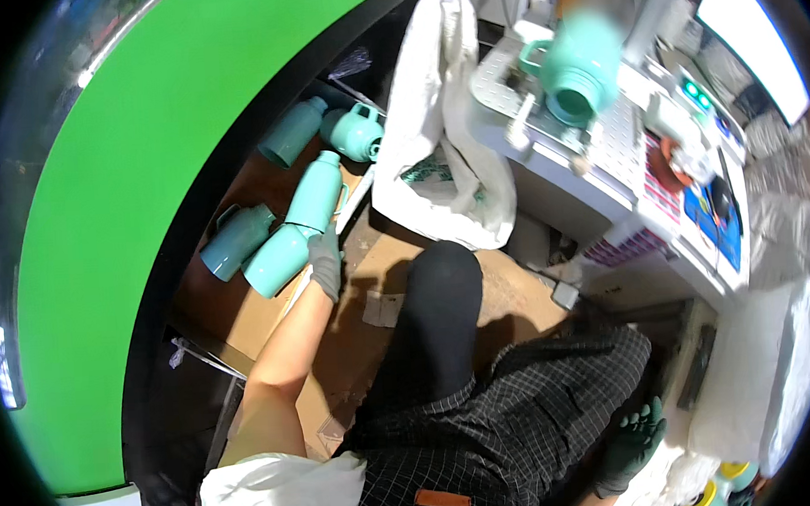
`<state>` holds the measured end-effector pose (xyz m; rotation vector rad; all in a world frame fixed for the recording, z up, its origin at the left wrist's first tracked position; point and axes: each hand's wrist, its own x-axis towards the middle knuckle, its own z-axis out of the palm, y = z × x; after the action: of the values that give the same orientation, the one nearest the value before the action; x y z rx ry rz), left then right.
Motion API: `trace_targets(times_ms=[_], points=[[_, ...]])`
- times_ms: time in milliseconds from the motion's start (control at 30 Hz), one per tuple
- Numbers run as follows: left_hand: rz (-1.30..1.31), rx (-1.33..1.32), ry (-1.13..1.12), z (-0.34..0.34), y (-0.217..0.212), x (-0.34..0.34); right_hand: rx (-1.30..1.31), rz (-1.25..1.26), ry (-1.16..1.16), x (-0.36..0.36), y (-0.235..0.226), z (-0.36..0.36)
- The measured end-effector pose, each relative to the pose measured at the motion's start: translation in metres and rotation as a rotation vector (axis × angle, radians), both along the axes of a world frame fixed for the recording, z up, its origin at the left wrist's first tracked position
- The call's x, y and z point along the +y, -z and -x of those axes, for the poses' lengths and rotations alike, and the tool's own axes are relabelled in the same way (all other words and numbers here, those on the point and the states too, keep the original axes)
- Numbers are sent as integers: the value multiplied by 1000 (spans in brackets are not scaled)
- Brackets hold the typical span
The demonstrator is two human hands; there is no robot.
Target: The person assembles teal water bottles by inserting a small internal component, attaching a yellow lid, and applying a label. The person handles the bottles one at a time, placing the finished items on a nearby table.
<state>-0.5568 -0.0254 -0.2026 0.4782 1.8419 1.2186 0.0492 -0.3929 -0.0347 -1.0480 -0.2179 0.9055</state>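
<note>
My left hand (pixel 326 261), in a grey glove, is closed at the right side of a teal flask (pixel 278 260); the grip itself is partly hidden. This flask lies tilted on the brown board of a low bin, touching another teal flask with a side handle (pixel 316 192). A darker teal flask (pixel 237 241) is to their left. Farther back are a blue-teal flask (pixel 293 133) and a handled teal flask (pixel 353 133). At the lower right, beside my checked apron (pixel 524 421), my right hand (pixel 632 441) wears a dark green glove, fingers apart, holding nothing.
A white woven sack (pixel 442 173) stands beyond my knee. On the workbench, a large teal jug (pixel 581 71) rests on a perforated white plate (pixel 497 79). A curved green machine panel (pixel 83 224) bounds the left side. White bags (pixel 751 381) and a bright screen (pixel 756 38) are right.
</note>
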Motion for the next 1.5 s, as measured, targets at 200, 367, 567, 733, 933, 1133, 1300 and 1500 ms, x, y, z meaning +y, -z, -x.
trace_targets(times_ms=[200, 367, 567, 733, 933, 1133, 1300, 1500], points=[[-112, -470, -377, 79, 89, 59, -400, 91, -268, 67, -15, 25], [-233, -552, -339, 91, 73, 83, -475, 118, -298, 87, -23, 43], [-478, -386, -59, 37, -84, -64, -277, 92, -499, 150, -48, 145], [-600, 283, 698, -77, -242, -184, -58, -110, -677, 183, -86, 208], [-326, 1240, 1530, -140, -209, -201, -407, -66, -338, 111, -73, 127], [-983, 393, 1259, -223, -281, -206, -839, -41, -464, 38, -72, 142], [-1024, 571, 1855, -318, -280, -206, -855, 65, -338, -7, -105, 116], [-879, 1043, 2377, -371, -282, -234, -1439, 316, -803, -24, -94, 105]])
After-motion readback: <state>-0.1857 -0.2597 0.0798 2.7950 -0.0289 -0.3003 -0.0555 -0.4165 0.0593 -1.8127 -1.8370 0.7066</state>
